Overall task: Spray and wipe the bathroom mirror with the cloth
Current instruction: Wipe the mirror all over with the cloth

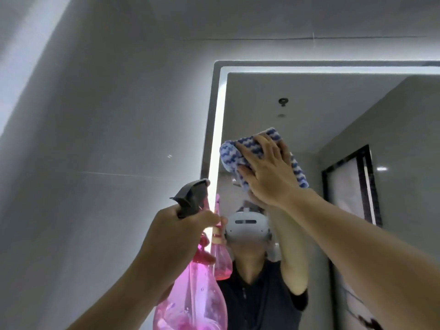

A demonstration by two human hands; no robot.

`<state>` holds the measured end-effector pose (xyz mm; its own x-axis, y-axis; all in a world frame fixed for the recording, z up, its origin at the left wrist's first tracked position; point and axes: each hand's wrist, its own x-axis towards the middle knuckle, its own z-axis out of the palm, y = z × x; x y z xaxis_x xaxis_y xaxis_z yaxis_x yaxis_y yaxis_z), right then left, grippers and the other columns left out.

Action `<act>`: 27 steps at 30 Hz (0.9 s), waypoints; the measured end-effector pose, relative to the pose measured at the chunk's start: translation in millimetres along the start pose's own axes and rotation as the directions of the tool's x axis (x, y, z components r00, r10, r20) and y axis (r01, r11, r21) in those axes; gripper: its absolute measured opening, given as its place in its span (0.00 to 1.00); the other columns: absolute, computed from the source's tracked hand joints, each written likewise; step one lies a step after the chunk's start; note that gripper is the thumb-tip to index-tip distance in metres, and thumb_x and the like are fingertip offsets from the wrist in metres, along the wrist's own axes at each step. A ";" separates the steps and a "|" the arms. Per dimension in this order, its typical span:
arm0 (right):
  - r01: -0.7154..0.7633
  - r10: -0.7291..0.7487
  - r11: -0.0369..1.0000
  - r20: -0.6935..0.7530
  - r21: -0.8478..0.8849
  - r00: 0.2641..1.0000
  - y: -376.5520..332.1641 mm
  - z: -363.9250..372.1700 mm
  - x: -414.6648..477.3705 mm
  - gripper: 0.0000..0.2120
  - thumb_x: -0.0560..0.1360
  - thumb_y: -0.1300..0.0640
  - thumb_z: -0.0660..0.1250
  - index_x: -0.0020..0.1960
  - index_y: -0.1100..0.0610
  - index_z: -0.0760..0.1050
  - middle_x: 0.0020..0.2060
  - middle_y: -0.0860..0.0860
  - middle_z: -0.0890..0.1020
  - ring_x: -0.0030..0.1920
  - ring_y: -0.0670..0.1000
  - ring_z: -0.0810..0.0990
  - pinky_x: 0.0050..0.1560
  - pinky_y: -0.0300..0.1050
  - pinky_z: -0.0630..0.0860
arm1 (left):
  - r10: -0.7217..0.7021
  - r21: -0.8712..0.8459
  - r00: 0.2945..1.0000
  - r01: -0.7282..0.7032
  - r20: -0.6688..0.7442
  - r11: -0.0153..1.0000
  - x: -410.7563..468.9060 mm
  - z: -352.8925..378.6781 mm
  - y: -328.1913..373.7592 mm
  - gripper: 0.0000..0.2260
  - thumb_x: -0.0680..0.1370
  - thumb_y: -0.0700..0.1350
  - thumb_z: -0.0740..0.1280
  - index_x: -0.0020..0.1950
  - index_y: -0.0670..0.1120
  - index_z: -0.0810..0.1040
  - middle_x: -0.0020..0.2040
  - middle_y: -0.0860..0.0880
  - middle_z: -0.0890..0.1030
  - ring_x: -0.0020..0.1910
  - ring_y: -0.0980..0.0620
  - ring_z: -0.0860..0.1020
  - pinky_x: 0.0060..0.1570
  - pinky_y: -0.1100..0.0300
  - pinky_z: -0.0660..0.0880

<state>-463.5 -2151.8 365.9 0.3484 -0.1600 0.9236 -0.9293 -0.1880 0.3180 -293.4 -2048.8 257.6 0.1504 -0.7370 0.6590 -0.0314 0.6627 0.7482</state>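
Note:
The bathroom mirror [321, 110] hangs on the wall with a lit white strip along its left and top edges. My right hand [269, 172] presses a blue-and-white zigzag cloth [252, 142] flat against the glass near the mirror's left side. My left hand [176, 232] grips the neck of a pink see-through spray bottle [192, 298] with a grey trigger head [190, 196], held upright just in front of the mirror's left edge. The bottle and both arms are reflected in the glass.
Grey wall tiles [107, 139] fill the left and top. The mirror reflects a person in a dark shirt with a white headset, a ceiling fitting, and a dark-framed doorway on the right.

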 end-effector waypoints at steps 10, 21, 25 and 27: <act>0.193 -0.190 0.981 0.087 -0.028 0.978 -15.1 11.7 -37.9 0.26 0.77 0.38 0.42 0.74 0.42 0.51 0.77 0.52 0.50 0.75 0.50 0.40 0.72 0.51 0.33 | 0.020 0.045 1.000 -0.021 0.011 0.999 -14.8 -8.0 5.0 0.03 0.69 0.39 0.70 0.39 0.39 0.79 0.32 0.40 0.79 0.20 0.53 0.77 0.22 0.64 0.74; 0.354 -0.358 0.934 0.120 0.054 0.926 -45.2 30.3 -140.8 0.24 0.77 0.41 0.50 0.71 0.45 0.63 0.74 0.55 0.62 0.74 0.55 0.55 0.73 0.55 0.44 | -0.078 0.069 0.996 0.075 0.039 0.995 -42.9 -10.5 -14.9 0.02 0.70 0.36 0.67 0.40 0.38 0.78 0.33 0.42 0.76 0.20 0.57 0.75 0.23 0.62 0.75; 0.139 -0.151 0.982 0.096 0.126 0.984 -61.3 33.4 -155.9 0.23 0.77 0.42 0.51 0.71 0.46 0.63 0.74 0.58 0.60 0.74 0.56 0.52 0.73 0.55 0.40 | -0.127 0.090 0.990 0.121 0.058 0.989 -60.3 -9.8 -31.9 0.02 0.69 0.36 0.67 0.40 0.38 0.79 0.33 0.44 0.76 0.22 0.58 0.76 0.23 0.62 0.74; 0.169 -0.190 0.974 0.142 0.149 0.971 -82.5 41.2 -190.6 0.23 0.78 0.44 0.53 0.72 0.46 0.60 0.74 0.58 0.58 0.75 0.57 0.49 0.73 0.59 0.43 | -0.160 0.127 0.983 0.149 0.084 0.981 -69.7 -8.1 -41.1 0.02 0.70 0.36 0.67 0.40 0.38 0.78 0.34 0.44 0.76 0.22 0.58 0.76 0.24 0.61 0.75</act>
<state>-448.1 -2145.7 154.8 0.5323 -0.2573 0.8065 -0.8284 -0.3547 0.4336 -294.6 -2023.6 180.3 0.0699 -0.8422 0.5346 -0.1339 0.5232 0.8416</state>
